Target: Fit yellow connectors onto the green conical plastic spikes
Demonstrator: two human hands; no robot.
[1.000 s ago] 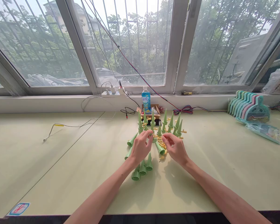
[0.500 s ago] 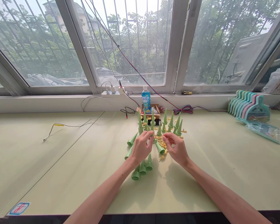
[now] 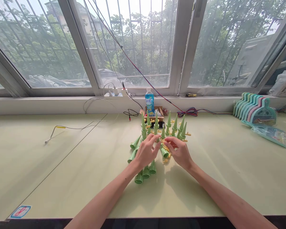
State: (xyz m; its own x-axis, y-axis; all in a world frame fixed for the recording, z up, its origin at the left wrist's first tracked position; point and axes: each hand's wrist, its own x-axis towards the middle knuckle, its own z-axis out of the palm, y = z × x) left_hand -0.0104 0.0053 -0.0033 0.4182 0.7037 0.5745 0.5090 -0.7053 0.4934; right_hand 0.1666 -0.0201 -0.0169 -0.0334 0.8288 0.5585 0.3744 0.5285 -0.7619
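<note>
My left hand (image 3: 146, 152) reaches over a cluster of green plastic cones, its fingers stretched out toward my right hand. A lying green cone (image 3: 164, 152) sits just under its fingertips; I cannot tell whether they touch it. My right hand (image 3: 180, 152) is curled, its fingertips pinched on a small yellow piece over a heap of yellow pieces (image 3: 166, 149). Several cones stand upright (image 3: 168, 122) behind the hands, some with yellow pieces on their sides. Other cones lie on the table (image 3: 143, 173) below my left wrist.
A blue-labelled bottle (image 3: 149, 102) and a small cardboard box stand behind the cones by the window sill. Cables (image 3: 85, 127) trail across the pale green table at left. Stacked pastel plastic items (image 3: 255, 109) and a clear bag (image 3: 267, 132) lie far right.
My left hand's fingers have gone from a pinch to stretched out toward the right hand. My right hand has shifted slightly left and stays curled.
</note>
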